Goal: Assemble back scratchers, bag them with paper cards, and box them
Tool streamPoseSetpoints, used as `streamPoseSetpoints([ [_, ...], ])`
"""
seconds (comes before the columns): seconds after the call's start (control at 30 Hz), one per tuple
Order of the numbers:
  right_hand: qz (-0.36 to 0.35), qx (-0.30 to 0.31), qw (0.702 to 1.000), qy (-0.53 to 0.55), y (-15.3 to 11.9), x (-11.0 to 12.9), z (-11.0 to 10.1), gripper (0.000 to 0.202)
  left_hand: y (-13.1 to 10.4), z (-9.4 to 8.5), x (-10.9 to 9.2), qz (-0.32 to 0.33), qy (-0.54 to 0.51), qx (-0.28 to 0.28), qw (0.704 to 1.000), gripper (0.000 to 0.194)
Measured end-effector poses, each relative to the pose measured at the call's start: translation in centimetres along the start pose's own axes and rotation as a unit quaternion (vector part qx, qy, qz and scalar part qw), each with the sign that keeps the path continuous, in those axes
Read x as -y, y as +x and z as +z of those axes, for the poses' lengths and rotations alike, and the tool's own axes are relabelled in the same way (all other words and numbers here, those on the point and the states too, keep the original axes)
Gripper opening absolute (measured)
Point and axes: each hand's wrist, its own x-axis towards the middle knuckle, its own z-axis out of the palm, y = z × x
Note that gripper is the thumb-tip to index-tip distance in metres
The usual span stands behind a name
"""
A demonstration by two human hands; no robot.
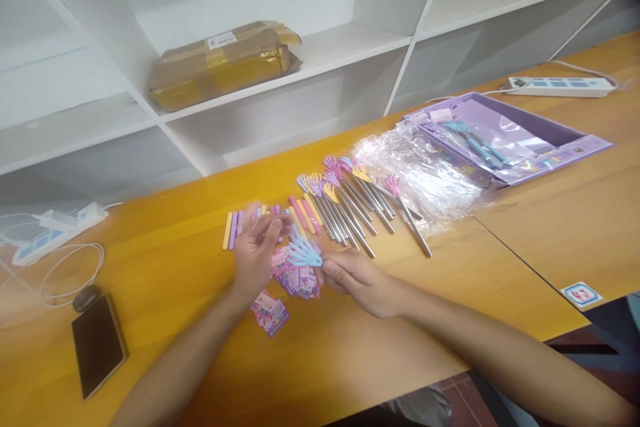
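Observation:
My right hand (363, 280) is closed on a back scratcher, its light-blue hand-shaped head (304, 252) pointing left toward my other hand; the grip hides the rest. My left hand (255, 257) is curled with the thumb up, and what looks like a clear plastic bag (249, 217) shows at its fingers. Beneath and between the hands lie small pink and purple printed cards (299, 281), with another small stack (270, 313) nearer me. Beyond them are yellow, purple and pink foam-like tubes (303, 215) and several metal-shafted back scratchers (357, 203) with coloured hand heads.
A heap of clear plastic bags (425, 173) lies beside an open purple box (565, 150) on the right. On the left are a phone (99, 345), a dark mouse (86, 298) and a power strip (60, 233). White shelves behind hold a taped carton (225, 67).

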Motion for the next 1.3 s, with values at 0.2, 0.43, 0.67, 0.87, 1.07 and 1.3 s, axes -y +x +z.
streamPoseSetpoints([
  [0.2, 0.070, -0.036, 0.996, -0.035, 0.8, -1.6, -0.8, 0.058, 0.2, -0.3, -1.4, -0.061, -0.124, 0.006, 0.990, 0.036],
  [0.43, 0.035, -0.050, 0.995, -0.074, 0.7, -2.1, -1.7, 0.052, 1.0, -1.0, -1.9, -0.111, -0.140, 0.011, 0.984, 0.036],
  [0.67, 0.028, -0.046, 0.993, -0.110, 0.7, -1.8, -2.4, 0.048, 1.5, -1.2, -2.4, -0.138, -0.154, 0.016, 0.978, 0.041],
  [0.87, 0.002, -0.034, 0.991, -0.128, 0.7, -1.5, -2.6, 0.047, 1.3, -0.9, -2.8, -0.181, -0.163, 0.019, 0.970, 0.048],
  [1.07, -0.006, -0.030, 0.989, -0.144, 0.8, -1.5, -2.6, 0.043, 0.8, -0.8, -2.2, -0.181, -0.126, 0.051, 0.974, 0.044],
  [1.3, 0.040, -0.060, 0.994, -0.088, 0.8, -1.9, -2.3, 0.040, 0.2, -0.8, -1.2, -0.172, -0.115, 0.114, 0.972, 0.046],
])
